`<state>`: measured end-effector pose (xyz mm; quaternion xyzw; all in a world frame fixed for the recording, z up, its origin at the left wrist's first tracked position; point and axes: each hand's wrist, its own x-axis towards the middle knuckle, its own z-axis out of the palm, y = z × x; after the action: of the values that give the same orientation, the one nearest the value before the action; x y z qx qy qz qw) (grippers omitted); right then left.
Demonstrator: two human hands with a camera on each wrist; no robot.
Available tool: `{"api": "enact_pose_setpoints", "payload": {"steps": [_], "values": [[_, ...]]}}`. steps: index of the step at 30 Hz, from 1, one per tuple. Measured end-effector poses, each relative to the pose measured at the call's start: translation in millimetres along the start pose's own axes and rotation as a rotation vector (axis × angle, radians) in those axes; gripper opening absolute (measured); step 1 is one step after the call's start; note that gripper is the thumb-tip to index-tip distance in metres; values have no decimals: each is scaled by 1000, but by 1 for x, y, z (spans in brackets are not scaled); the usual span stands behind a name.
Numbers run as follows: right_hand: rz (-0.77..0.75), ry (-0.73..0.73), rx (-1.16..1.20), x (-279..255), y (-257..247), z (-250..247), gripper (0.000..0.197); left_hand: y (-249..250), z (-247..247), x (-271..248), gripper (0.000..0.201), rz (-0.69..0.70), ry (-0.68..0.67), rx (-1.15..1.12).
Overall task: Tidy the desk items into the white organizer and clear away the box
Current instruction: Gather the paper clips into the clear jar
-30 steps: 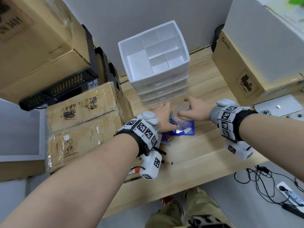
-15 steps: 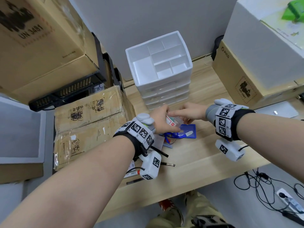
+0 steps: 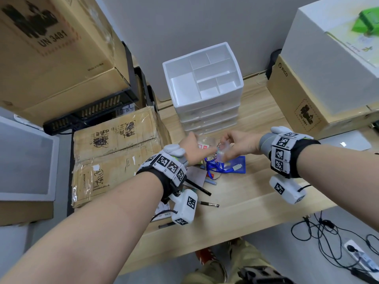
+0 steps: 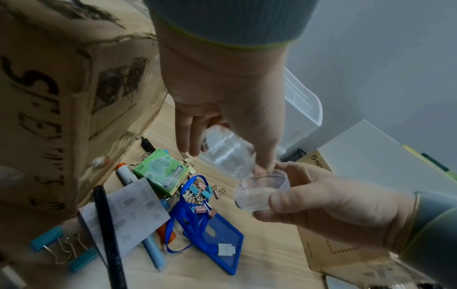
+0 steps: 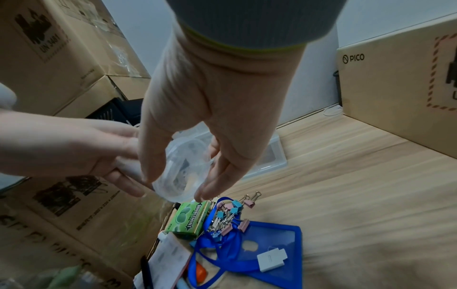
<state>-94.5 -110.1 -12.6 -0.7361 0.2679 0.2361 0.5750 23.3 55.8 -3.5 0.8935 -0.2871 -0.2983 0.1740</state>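
We hold a small clear plastic box in our left hand, fingers curled round its body, its open mouth turned toward our right hand. That hand pinches the clear round lid by its rim, just touching the box's mouth, so the two halves sit edge to edge between our hands. Directly below both hands lies a heap of pink and blue binder clips on a blue badge holder, beside a green gum pack. The white organizer stands just beyond our fingertips, its top compartments open.
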Motion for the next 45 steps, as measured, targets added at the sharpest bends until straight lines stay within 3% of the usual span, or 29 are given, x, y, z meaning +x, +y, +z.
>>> {"api": "enact_pose_setpoints", "payload": {"steps": [5,8,10,13,15,18,21,23,25,29,33,36,45], "values": [[-38,-31,190,5,-4,11,93,15,-1,-1,70,-59,-26,-368],[-98,-23,337,6,-15,19,79,23,-2,-4,64,-83,-19,-504],[-112,22,372,10,-19,21,81,25,-3,-5,74,-137,-69,-630],[-129,55,292,12,-21,22,113,23,-5,-3,80,-172,-115,-780],[-158,73,244,14,-20,22,123,19,-5,-2,78,-139,-123,-771],[-156,50,155,16,-16,17,118,13,-2,-2,90,-109,-87,-687],[-64,15,-145,21,1,6,115,3,6,-6,88,-101,-36,-568],[24,60,-396,25,17,1,104,-6,19,-12,79,-126,-13,-536],[74,153,-505,32,30,0,89,-17,37,-19,77,-160,-3,-500],[17,270,-547,52,37,11,77,-40,69,-25,65,-224,-14,-450],[-55,284,-621,82,37,34,83,-61,86,-17,78,-265,16,-459],[-54,281,-689,95,38,46,85,-65,89,-13,74,-272,43,-475],[-86,247,-638,105,45,51,46,-70,97,-8,83,-275,14,-484]]}}
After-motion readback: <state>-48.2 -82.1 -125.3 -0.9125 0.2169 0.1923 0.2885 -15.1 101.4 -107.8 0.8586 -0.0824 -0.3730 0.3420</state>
